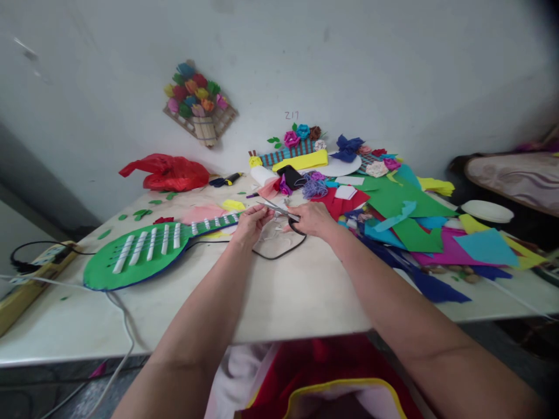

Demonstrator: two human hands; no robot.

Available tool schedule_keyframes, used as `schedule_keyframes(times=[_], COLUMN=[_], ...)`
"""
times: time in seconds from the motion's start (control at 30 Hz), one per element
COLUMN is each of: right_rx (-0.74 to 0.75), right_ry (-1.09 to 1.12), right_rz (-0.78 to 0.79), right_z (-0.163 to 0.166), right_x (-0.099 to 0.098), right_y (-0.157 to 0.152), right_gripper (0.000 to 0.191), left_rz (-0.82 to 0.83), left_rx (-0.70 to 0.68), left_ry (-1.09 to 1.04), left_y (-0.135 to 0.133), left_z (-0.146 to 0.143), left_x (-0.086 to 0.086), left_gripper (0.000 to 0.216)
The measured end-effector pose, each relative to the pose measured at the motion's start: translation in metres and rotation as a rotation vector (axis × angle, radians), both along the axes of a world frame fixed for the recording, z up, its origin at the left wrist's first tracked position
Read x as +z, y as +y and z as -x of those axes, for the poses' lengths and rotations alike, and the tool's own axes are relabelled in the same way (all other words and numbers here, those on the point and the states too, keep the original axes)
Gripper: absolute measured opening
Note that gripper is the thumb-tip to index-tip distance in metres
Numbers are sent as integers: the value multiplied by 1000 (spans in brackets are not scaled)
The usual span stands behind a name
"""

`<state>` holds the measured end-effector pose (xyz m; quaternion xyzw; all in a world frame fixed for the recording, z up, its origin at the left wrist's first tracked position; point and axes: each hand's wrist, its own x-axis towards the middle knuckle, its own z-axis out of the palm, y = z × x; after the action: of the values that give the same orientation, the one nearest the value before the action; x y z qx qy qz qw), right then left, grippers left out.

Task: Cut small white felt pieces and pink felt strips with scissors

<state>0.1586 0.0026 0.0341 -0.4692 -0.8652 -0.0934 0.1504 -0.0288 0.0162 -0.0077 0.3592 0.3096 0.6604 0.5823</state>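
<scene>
a: 2 hands meet over the middle of the white table [305,291], both arms stretched out from the near edge. what is each one doing?
b: the right hand [312,219] is curled through the black handles of a pair of scissors [279,209], with the blades pointing left at the other hand. i can't tell how far the blades are parted. the left hand [252,224] is pinching a pale scrap [267,218] between thumb and fingertips, right at the blade tips. it's too small to say what it's made of
a: why hold it like that?
b: i'd judge it's pinched close to the blades so it stays stiff against them, and held just above the tabletop so the lower blade has room under it
a: what's around the hands?
b: a black cable [279,254] loops on the table just below them. to the left a green guitar-shaped cutout [144,256] with white strips across it lies flat, its neck reaching almost to the left hand. to the right, overlapping coloured paper sheets [406,203] in green, red, blue and pink are spread beside the right arm, which looks like stock kept on the scissor side
a: further back?
b: a red plastic bag [168,173] sits against the wall. paper flowers [301,137] line the back edge, out of the way of the arms. a paper bouquet [198,102] hangs on the wall, and 1 white paper plate [487,210] is at the far right
</scene>
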Motion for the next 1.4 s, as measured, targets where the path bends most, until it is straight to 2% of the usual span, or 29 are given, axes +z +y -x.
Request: schedule_keyframes(times=[0.83, 1.0, 1.4], right_rx=[-34, -21, -42], right_ry=[33, 35, 75], right_rz=[36, 52, 52], right_z=[4, 4, 4], right_x=[-3, -3, -3], right_y=[5, 3, 2], right_gripper=[53, 47, 49], left_rz=[26, 37, 11], left_rx=[20, 33, -57], left_ry=[-11, -11, 47], left_y=[-2, -2, -2], left_z=[-2, -3, -5], left_x=[4, 5, 2], left_gripper=[8, 9, 6])
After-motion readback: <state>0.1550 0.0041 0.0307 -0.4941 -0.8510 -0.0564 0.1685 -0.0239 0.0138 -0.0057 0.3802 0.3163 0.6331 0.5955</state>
